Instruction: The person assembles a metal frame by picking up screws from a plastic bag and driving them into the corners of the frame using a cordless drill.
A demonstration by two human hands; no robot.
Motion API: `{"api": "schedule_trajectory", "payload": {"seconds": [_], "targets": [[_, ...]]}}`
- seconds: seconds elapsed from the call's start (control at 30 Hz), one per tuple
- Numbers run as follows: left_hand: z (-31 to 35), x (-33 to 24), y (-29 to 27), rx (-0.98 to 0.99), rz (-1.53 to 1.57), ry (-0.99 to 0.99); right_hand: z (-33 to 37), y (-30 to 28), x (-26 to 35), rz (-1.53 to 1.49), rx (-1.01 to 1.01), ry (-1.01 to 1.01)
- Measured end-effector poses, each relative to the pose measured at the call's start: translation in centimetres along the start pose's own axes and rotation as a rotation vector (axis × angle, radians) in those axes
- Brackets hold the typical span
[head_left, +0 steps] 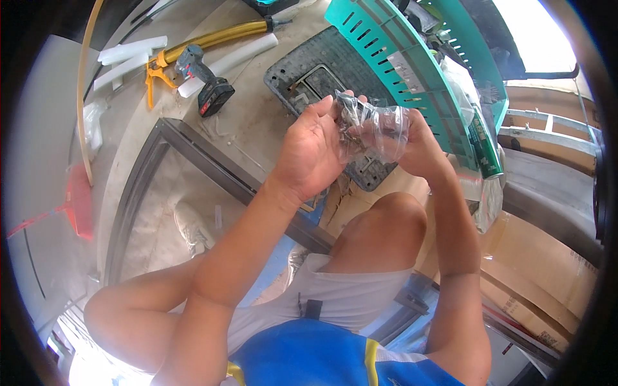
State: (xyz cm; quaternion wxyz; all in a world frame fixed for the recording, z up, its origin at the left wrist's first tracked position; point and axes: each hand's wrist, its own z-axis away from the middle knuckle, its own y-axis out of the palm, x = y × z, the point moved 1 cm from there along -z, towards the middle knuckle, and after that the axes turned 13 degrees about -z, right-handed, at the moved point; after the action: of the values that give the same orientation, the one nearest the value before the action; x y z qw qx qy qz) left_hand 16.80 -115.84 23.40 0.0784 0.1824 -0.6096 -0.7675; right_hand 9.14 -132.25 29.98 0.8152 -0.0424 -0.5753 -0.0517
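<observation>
The scene is seen through the left of two fisheye cameras worn side by side on the person's head. The lens faces steeply downward and somewhat forward, so that the blue shirt [302,354] enters at the lower edge. The left hand [312,153] and right hand [421,147] lie near the lens, above centre; the floor [252,125] lies farther off. The very wide field also takes in the left knee [109,312], the right knee [400,217] and a teal crate [386,32].
</observation>
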Motion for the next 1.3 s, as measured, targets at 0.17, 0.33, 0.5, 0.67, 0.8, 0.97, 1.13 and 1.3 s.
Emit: {"api": "schedule_trajectory", "payload": {"seconds": [0.17,0.33,0.5,0.67,0.8,0.97,1.13,1.3], "targets": [[-0.1,0.0,0.3,0.01,-0.023,0.017,-0.1,0.5,0.1,0.098,-0.066,0.028],[-0.1,0.2,0.2,0.045,-0.03,0.043,0.1,1.6,0.5,0.317,-0.142,-0.068],[-0.1,0.6,0.3,0.0,-0.052,0.061,0.3,2.4,0.9,0.667,-0.152,-0.169],[-0.6,1.8,-1.0,-0.048,-0.112,0.104,-0.1,2.5,-0.2,0.813,-0.129,-0.324],[-0.9,2.7,-3.2,-0.033,-0.108,0.057,-0.7,2.3,-1.9,0.888,-0.066,-0.3],[-0.9,4.3,-4.0,-0.089,-0.054,0.057,-0.5,1.5,-3.7,1.088,0.008,-0.275],[-0.5,5.1,-3.9,-0.18,-0.216,0.074,-0.6,2.6,-3.7,0.932,-0.024,-0.12],[-0.6,4.5,-4.3,-0.074,-0.2,0.054,-0.7,2.5,-4.0,1.058,0.0,-0.174]]}}
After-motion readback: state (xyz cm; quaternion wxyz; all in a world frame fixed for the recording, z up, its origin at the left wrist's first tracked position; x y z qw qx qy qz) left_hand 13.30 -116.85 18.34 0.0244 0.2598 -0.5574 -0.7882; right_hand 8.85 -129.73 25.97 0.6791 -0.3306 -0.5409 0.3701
